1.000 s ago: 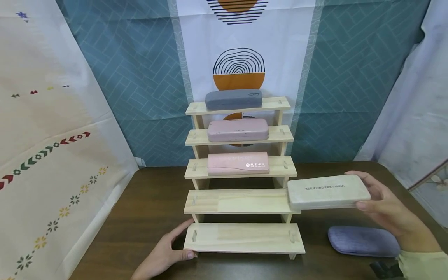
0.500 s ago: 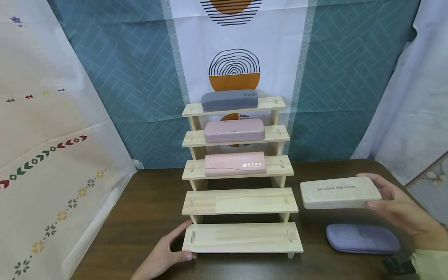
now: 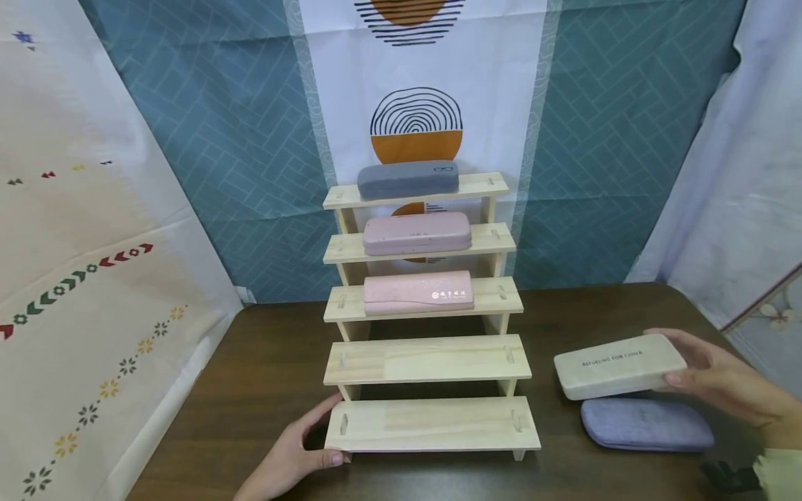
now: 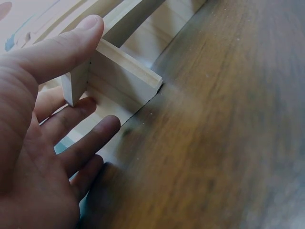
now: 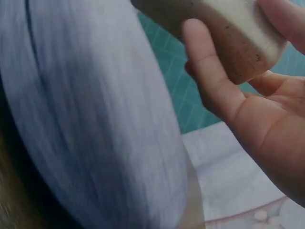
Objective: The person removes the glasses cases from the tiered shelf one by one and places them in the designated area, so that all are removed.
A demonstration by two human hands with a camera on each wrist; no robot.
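My right hand (image 3: 720, 372) grips the right end of a cream glasses case (image 3: 617, 365), lettered "REFUELING FOR CHINA", held tilted. In the head view the case overlaps the back edge of a blue-violet fabric glasses case (image 3: 645, 424) lying on the table; both also show in the right wrist view, the cream case (image 5: 233, 38) between thumb and fingers. At the left end of the lowest step, my left hand (image 3: 294, 449) holds a pale wooden stepped rack (image 3: 432, 424), thumb at its front edge. The left wrist view shows the thumb (image 4: 62, 52) on the wood.
On the rack's upper three steps sit a grey-blue glasses case (image 3: 407, 179), a mauve one (image 3: 416, 233) and a pink one (image 3: 418, 292). The two lower steps are bare wood. Patterned cloth (image 3: 238, 139) hangs behind the brown table (image 3: 250, 376).
My right hand has carried the cream case rightward away from the rack, then lowered it toward the blue-violet case, tilting it. The left hand keeps its place on the rack; the view has shifted slightly.
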